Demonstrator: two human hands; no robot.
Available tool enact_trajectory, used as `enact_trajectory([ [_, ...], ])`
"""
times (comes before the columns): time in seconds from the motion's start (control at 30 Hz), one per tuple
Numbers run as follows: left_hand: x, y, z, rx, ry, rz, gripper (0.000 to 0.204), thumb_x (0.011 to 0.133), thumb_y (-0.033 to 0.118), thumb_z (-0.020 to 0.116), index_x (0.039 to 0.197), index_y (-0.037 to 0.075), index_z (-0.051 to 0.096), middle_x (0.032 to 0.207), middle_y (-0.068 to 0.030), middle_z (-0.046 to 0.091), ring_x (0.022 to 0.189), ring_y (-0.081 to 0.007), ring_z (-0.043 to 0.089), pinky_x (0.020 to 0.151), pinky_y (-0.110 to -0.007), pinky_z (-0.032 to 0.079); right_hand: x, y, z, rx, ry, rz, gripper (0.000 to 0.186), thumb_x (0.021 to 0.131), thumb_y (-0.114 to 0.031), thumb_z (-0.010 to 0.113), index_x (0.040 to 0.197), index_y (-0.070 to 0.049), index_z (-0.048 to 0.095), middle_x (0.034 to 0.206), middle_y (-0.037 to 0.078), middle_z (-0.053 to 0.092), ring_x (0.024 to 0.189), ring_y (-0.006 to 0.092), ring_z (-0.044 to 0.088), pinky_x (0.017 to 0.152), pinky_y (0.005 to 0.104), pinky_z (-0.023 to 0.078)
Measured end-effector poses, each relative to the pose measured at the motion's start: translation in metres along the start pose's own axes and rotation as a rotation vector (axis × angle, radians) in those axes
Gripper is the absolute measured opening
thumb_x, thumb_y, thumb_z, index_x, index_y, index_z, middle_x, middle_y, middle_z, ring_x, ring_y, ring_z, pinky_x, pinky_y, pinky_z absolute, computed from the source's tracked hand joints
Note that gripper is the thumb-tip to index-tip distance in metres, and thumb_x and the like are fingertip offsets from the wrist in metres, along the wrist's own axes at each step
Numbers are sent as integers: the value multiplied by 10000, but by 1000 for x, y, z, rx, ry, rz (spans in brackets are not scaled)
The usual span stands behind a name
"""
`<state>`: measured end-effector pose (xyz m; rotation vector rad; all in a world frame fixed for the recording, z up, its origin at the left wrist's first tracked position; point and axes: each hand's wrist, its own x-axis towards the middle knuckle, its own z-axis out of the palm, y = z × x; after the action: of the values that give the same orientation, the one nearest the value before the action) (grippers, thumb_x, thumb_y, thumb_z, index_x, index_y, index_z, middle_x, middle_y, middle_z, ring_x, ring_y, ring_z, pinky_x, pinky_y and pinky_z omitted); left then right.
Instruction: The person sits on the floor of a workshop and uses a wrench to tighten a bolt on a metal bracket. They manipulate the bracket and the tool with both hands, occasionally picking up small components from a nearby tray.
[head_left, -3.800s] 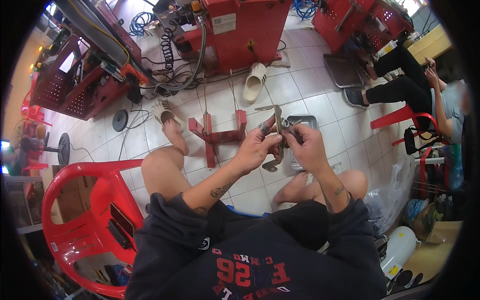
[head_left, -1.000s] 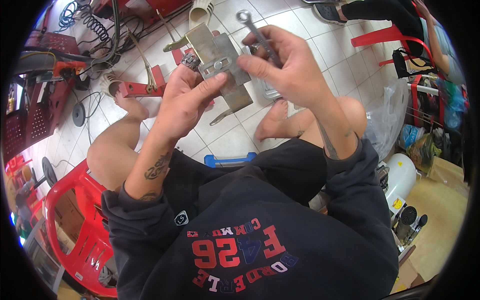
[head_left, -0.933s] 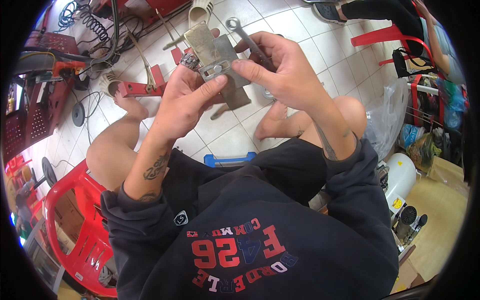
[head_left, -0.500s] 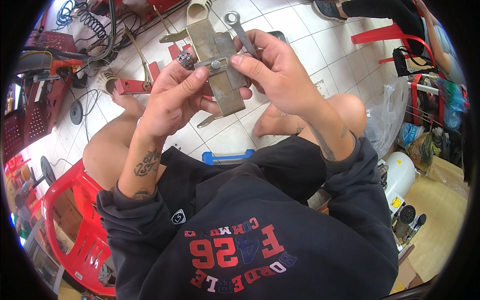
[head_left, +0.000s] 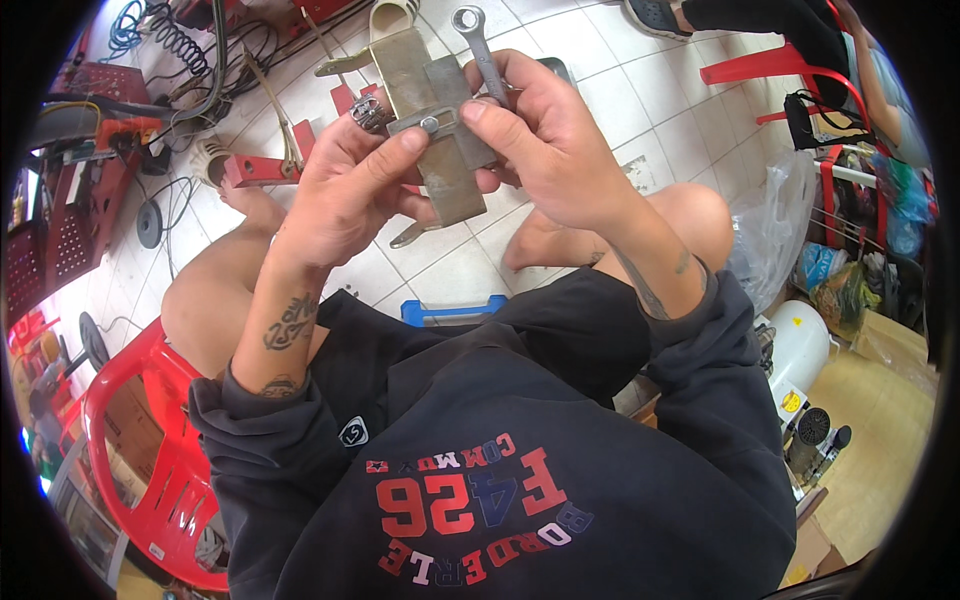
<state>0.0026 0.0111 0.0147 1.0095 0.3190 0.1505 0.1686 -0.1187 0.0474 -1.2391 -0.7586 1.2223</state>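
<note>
Between my two hands I hold up a bent metal bracket [head_left: 455, 190], brownish-grey, with a tab sticking out at each end. Across its middle lies a small slotted plate with a bolt [head_left: 430, 124] through the slot. My left hand [head_left: 350, 190] is closed on the bracket's left side, its thumb pressing beside the bolt. A chunky ring is on one of its fingers. My right hand [head_left: 545, 140] grips the right side, thumb on the grey plate [head_left: 445, 80]. Tucked in those same right fingers is a wrench [head_left: 478, 50], its ring end pointing up and away.
Below the bracket stands a blue plastic frame [head_left: 455, 310] on white floor tiles [head_left: 400, 262]. Red chairs [head_left: 150, 460] are at the near left and far right, where another person sits. Red tool racks [head_left: 90, 200] line the left; a white tank [head_left: 800, 345] stands right.
The bracket has tilted slightly, and its lower tab has shifted up and left. The wrench has turned a little more upright. Both hands keep their hold.
</note>
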Motion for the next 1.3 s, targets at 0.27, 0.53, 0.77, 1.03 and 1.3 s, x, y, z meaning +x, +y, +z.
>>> enact_trajectory([
  [0.27, -1, 1, 2, -170, -53, 7, 368, 1032, 204, 546, 1321, -23, 537, 1095, -173, 701, 922, -235, 737, 667, -305, 649, -1, 0, 1, 41, -21, -34, 225, 1009, -148, 552, 1131, 25, 479, 864, 27, 574, 696, 52, 563, 559, 225, 513],
  [0.53, -3, -2, 1, -140, 15, -3, 479, 1068, 241, 430, 1385, -118, 413, 1150, -286, 657, 967, -329, 728, 630, -274, 644, 2, 2, 0, -49, 16, -36, 263, 952, -131, 615, 1130, 11, 482, 880, -9, 527, 712, 47, 555, 587, 219, 536],
  [0.77, -4, 2, 4, -162, 8, 59, 473, 1072, 216, 399, 1374, -148, 398, 1160, -292, 647, 918, -338, 735, 650, -304, 656, 3, 9, 8, 42, 65, -69, 256, 929, -100, 625, 1113, -2, 478, 880, -11, 512, 683, 40, 548, 561, 221, 525],
  [1.03, -6, 2, 6, -175, 51, 53, 423, 1062, 229, 464, 1307, -116, 477, 1134, -220, 664, 879, -241, 732, 657, -349, 652, 4, 14, 8, 62, 55, -116, 242, 927, -99, 625, 1094, -11, 474, 883, -12, 507, 652, 36, 546, 525, 221, 511],
  [1.3, -8, 8, 2, -202, -5, 32, 464, 1068, 239, 404, 1369, -115, 415, 1206, -241, 629, 966, -297, 716, 682, -355, 654, 4, 12, 7, 49, 55, -47, 275, 948, -155, 618, 1161, -29, 496, 873, -18, 554, 683, 30, 571, 531, 207, 543],
])
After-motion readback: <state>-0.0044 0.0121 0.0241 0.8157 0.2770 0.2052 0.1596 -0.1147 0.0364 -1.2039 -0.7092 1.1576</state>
